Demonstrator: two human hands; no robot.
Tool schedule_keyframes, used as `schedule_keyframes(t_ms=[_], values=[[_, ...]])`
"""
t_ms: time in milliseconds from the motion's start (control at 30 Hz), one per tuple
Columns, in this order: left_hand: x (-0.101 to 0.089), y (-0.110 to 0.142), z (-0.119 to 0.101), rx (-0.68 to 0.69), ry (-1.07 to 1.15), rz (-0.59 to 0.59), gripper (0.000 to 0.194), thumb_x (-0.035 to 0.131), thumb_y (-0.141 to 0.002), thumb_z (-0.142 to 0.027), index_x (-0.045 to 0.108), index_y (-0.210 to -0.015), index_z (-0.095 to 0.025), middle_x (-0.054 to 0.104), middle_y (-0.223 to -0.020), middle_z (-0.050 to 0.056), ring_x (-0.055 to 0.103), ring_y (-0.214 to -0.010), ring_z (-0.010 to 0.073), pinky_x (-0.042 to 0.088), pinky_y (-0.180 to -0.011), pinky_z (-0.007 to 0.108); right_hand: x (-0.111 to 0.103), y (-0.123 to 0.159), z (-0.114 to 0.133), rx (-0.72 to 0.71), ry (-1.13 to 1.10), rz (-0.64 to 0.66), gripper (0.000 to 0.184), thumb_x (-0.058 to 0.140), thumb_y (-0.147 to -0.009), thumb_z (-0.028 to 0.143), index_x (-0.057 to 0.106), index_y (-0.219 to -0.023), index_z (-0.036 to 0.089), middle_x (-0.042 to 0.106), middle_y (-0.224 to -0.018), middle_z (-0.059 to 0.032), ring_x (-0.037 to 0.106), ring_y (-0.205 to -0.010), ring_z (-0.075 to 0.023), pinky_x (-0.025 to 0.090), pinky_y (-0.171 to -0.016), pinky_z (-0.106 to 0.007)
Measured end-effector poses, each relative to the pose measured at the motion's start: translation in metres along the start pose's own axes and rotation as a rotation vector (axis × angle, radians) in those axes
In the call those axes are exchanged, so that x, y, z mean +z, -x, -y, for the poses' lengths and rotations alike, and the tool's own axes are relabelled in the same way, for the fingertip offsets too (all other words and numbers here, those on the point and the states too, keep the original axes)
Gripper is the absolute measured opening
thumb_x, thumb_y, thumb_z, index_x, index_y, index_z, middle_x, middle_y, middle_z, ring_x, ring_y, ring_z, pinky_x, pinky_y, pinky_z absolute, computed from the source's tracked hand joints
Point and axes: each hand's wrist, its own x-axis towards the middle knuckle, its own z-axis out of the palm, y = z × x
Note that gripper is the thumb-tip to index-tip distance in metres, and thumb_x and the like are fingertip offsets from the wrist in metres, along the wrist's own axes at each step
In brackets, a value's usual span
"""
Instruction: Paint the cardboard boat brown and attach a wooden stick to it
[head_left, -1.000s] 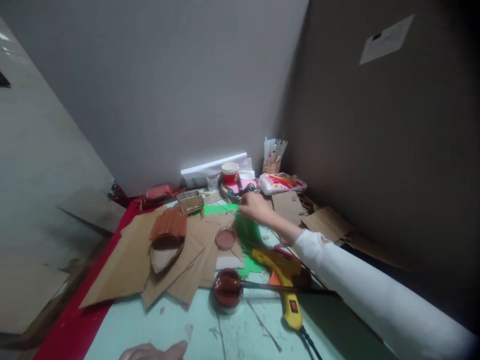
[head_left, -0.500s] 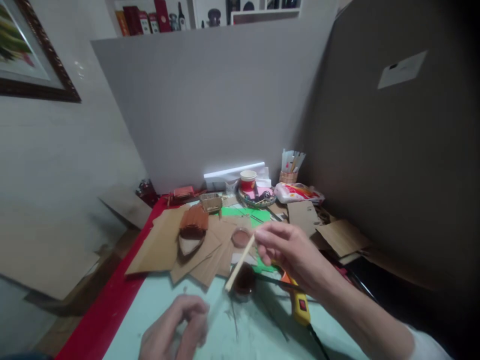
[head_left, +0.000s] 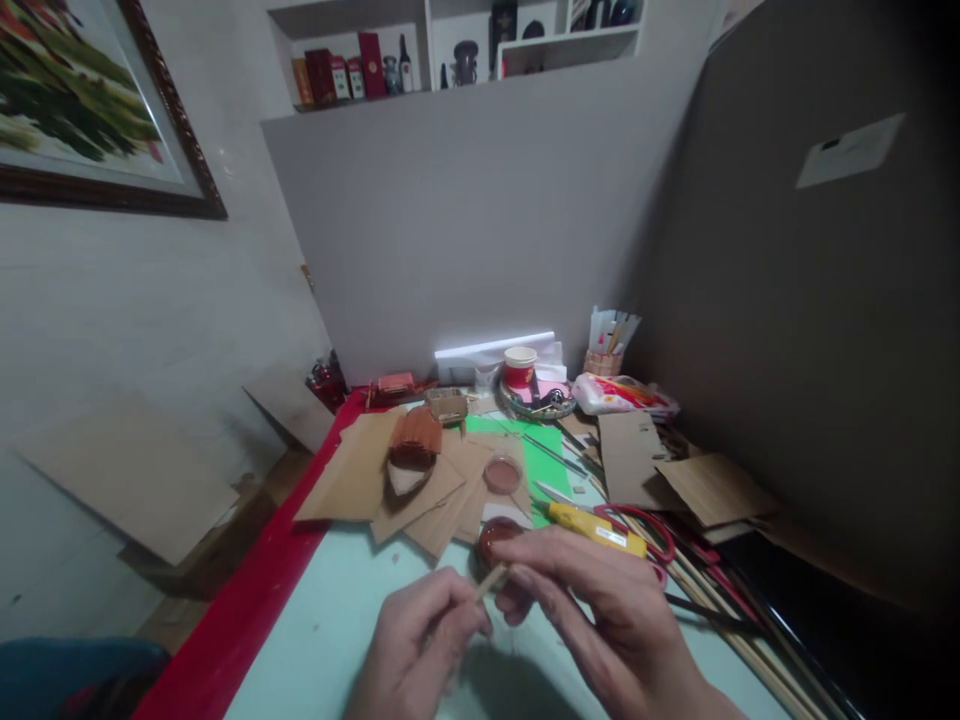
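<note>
My left hand (head_left: 424,645) and my right hand (head_left: 600,620) meet low over the pale green table (head_left: 330,620). Both pinch a thin light wooden stick (head_left: 491,580), of which only a short piece shows between the fingers. Just behind the hands stands a small round pot of dark brown paint (head_left: 495,537). A second, lighter pot (head_left: 502,474) sits farther back on the cardboard sheets (head_left: 360,480).
A yellow glue gun (head_left: 592,525) and red-handled scissors (head_left: 645,525) lie right of the pots, beside long wooden sticks (head_left: 720,620). A brown cardboard boat model (head_left: 411,455) rests on the sheets. A paper cup (head_left: 519,365), snack bag (head_left: 622,395) and stick holder (head_left: 606,350) stand at the back wall.
My right hand drew back from the far clutter with the stick and came down near the table edge. My left hand rose to meet it and took hold of the stick. The view tilted upward.
</note>
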Motion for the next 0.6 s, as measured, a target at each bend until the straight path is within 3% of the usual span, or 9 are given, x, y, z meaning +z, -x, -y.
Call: schedule_keyframes(t_ms=[67, 233, 400, 500, 600], values=[[-0.001, 0.0, -0.006, -0.025, -0.059, -0.021, 0.056, 0.058, -0.082, -0.074, 0.058, -0.068, -0.019, 0.031, -0.055, -0.007, 0.029, -0.051, 0.0098, 0.019, -0.049, 0.025, -0.002, 0.003, -0.004, -0.06, 0.094, 0.008, 0.026, 0.052, -0.101, 0.006, 0.061, -0.121, 0.019, 0.067, -0.091, -0.0003, 0.066, -0.078, -0.01, 0.053, -0.075, -0.018], [-0.002, -0.002, -0.018, -0.056, -0.149, 0.059, 0.055, 0.052, -0.086, -0.072, 0.053, -0.066, -0.02, 0.029, -0.056, -0.006, 0.03, -0.054, 0.0121, 0.018, -0.052, 0.027, -0.011, 0.014, -0.014, -0.205, 0.369, 0.057, 0.034, 0.045, -0.099, 0.003, 0.054, -0.13, 0.015, 0.067, -0.11, -0.0094, 0.066, -0.102, -0.0172, 0.056, -0.088, -0.024], [0.002, -0.012, -0.008, -0.271, 0.13, 0.197, 0.057, 0.062, -0.078, -0.076, 0.053, -0.07, -0.021, 0.02, -0.047, -0.012, 0.014, -0.044, 0.008, 0.008, -0.046, 0.025, -0.029, 0.017, -0.008, -0.23, 0.62, 0.167, 0.041, 0.037, -0.099, 0.004, 0.055, -0.135, 0.013, 0.067, -0.12, -0.0128, 0.068, -0.105, -0.0247, 0.057, -0.092, -0.034], [0.004, -0.015, 0.009, -0.339, 0.229, 0.182, 0.056, 0.067, -0.075, -0.074, 0.054, -0.07, -0.019, 0.025, -0.05, -0.011, 0.016, -0.046, 0.0063, 0.011, -0.048, 0.023, -0.032, 0.017, -0.007, -0.269, 0.716, 0.204, 0.04, 0.034, -0.098, 0.003, 0.058, -0.129, 0.011, 0.07, -0.111, -0.0137, 0.069, -0.096, -0.0256, 0.058, -0.081, -0.034], [0.007, -0.015, 0.023, -0.33, 0.197, 0.129, 0.057, 0.065, -0.077, -0.074, 0.054, -0.069, -0.019, 0.029, -0.058, -0.008, 0.02, -0.052, 0.0073, 0.019, -0.051, 0.022, -0.024, 0.018, -0.013, -0.27, 0.772, 0.21, 0.035, 0.031, -0.099, 0.003, 0.063, -0.113, 0.009, 0.065, -0.081, -0.0091, 0.063, -0.068, -0.0216, 0.049, -0.061, -0.033]])
